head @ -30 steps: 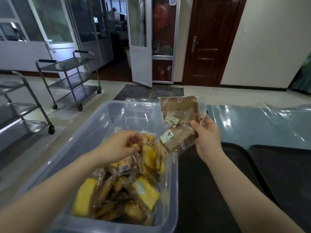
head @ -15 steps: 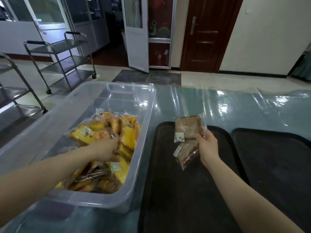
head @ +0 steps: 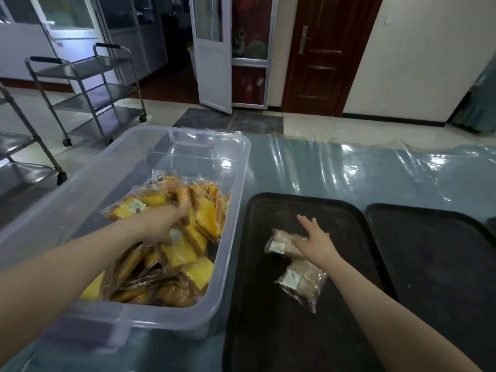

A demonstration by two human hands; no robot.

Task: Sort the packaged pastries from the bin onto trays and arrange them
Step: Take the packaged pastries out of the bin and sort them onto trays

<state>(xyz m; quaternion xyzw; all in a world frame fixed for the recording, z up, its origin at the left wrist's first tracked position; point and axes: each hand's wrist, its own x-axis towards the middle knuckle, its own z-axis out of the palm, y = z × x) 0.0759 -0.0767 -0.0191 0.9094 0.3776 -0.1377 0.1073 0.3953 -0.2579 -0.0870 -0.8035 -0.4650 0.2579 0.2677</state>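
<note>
Bin [head: 230,183]: clear plastic, rectangular with rounded corners and a thick rim, standing on the table left of the trays
Bin contents: a loose heap of yellow pastries [head: 204,216] in crinkly clear wrappers, some with small white labels, piled toward the near and right side
Near tray [head: 268,331]: black, matte, rounded corners, low raised edge, just right of the bin
Far tray [head: 442,264]: same black kind, beside the near tray on its right, cut off by the picture's edge
Brown packs: two flat brown pastries in clear film, each with a white label, lying on the near tray; upper pack [head: 279,244] partly under the right hand, lower pack [head: 302,283] just below it and tilted
Table cover [head: 335,173]: glossy clear sheet over blue-grey, wrinkled, with bright glare
Left hand [head: 171,218]: reaching into the bin, resting on the yellow heap; fingers curl down among the wrappers, but whether they grasp a pack I cannot tell
Right hand [head: 315,241]: over the near tray, fingers straight and spread, released, palm lying on the right end of the upper pack, with the lower pack close by the wrist
Carts [head: 88,84]: steel, three shelves, on castors, on the floor behind and left of the bin
Doors: a dark brown wooden door [head: 322,55] in the back wall, a white-framed glazed one [head: 212,49] ajar left of it
</note>
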